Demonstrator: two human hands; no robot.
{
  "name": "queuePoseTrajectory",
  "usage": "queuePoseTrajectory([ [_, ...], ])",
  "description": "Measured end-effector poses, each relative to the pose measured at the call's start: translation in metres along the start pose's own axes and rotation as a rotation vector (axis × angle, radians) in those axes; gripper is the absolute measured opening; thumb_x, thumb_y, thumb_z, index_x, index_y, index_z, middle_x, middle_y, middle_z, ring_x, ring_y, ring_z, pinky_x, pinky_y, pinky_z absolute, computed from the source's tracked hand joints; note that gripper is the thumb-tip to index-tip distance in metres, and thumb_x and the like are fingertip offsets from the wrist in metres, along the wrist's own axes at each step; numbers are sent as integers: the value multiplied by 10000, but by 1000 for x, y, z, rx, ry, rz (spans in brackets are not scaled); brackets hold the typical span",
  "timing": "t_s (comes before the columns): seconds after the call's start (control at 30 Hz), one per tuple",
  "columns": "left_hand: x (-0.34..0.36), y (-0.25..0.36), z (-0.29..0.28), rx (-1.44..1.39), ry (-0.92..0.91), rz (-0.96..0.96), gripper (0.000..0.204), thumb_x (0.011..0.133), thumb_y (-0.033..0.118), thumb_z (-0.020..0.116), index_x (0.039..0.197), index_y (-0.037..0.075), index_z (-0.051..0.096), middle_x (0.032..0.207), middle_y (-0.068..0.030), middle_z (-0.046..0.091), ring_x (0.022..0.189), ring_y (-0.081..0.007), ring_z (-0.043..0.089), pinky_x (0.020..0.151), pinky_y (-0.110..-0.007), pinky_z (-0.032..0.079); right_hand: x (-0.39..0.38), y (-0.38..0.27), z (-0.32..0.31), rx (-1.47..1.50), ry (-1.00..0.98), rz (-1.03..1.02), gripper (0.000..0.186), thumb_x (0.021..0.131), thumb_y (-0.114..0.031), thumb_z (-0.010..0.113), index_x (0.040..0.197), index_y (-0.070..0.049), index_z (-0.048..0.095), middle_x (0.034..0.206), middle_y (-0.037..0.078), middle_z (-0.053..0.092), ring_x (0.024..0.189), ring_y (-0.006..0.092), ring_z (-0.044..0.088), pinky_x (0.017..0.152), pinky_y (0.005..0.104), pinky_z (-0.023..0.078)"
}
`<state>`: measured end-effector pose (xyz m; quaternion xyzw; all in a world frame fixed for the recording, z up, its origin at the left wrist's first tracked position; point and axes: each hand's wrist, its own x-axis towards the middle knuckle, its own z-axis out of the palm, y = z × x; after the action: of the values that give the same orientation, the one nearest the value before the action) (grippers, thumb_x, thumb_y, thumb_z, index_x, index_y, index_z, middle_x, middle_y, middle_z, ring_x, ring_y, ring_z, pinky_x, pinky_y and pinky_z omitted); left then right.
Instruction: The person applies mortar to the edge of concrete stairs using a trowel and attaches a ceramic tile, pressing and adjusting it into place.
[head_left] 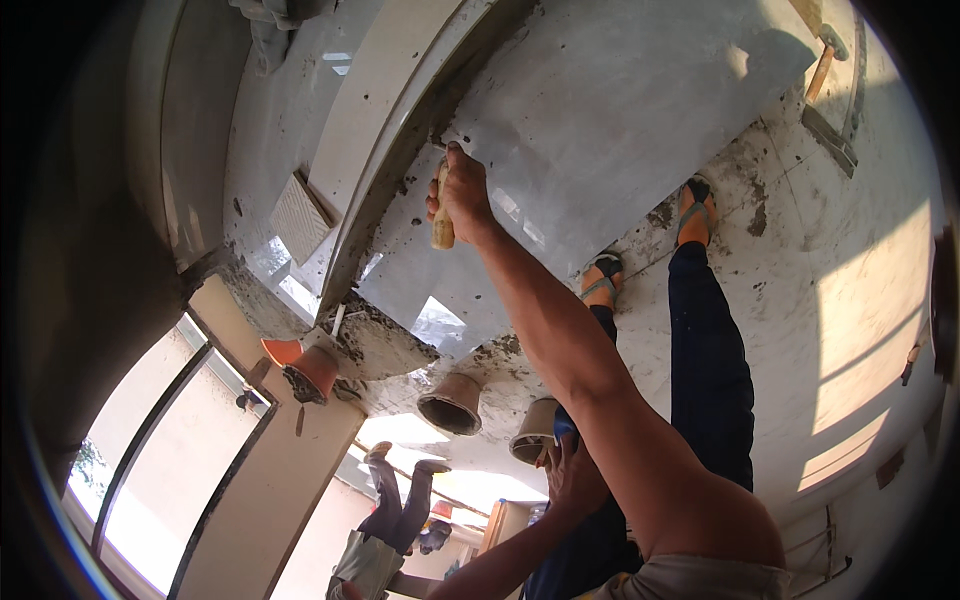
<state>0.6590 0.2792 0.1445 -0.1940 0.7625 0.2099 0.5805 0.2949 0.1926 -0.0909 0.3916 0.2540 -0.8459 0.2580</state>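
Observation:
My right hand (462, 192) is closed round the wooden handle of a hand tool (443, 234), with the thumb at the handle's upper end. A short metal neck shows past the thumb; I cannot make out the blade. The tool is over a large glossy grey slab (590, 120), close to the dark, mortar-smeared gap along a pale curved ledge (385, 90). Lower down, my left hand (577, 480) rests on my dark-trousered leg near the knee, its fingers extended and partly in shadow. My sandalled feet stand near the slab's edge.
Mortar-stained buckets (450, 404) stand below the slab, with another bucket (312, 372) beside an orange container (281, 351). A ridged tile piece (300, 217) lies left of the ledge. A hammer (826, 62) and metal bar (829, 141) lie far right. Another person (378, 545) is at lower left.

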Motion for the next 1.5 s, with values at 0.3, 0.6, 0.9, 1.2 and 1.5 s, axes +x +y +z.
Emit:
queuePoseTrajectory([
  [0.3,-11,-33,49,-304,154,41,931,827,521,819,1561,82,450,1571,-234,406,1410,-463,420,1169,-612,371,-140,138,19,-107,-54,306,557,1119,-605,384,919,-111,545,643,34,549,466,182,532,456,391,479],
  [0.6,-15,-3,34,-365,212,-137,522,858,213,653,1327,-1,571,1376,-278,496,1384,-495,454,1161,-657,369,-148,31,-121,-1966,-502,-502,402,1053,-341,649,1272,-12,576,966,216,683,824,416,732,705,523,610],
  [0.9,-6,40,61,-557,321,-189,458,832,206,682,1225,-13,598,1408,-328,497,1397,-567,442,1115,-757,344,-22,-54,-81,-2637,-664,-769,386,1078,-287,610,1406,-91,559,1314,175,592,1135,376,698,950,517,599],
  [1.2,4,75,88,-748,360,-390,538,826,225,686,1303,-2,586,1490,-359,424,1424,-551,388,1159,-715,313,20,-57,-3,-2660,-654,-738,380,1082,-301,591,1400,-101,531,1368,189,603,1207,429,670,996,555,574],
  [1.5,2,72,102,-881,366,-502,465,818,210,677,1232,6,624,1487,-338,439,1394,-532,417,1140,-695,354,5,-129,12,-2625,-738,-813,394,1086,-326,587,1374,-63,538,1312,216,631,1171,472,658,941,563,561],
])
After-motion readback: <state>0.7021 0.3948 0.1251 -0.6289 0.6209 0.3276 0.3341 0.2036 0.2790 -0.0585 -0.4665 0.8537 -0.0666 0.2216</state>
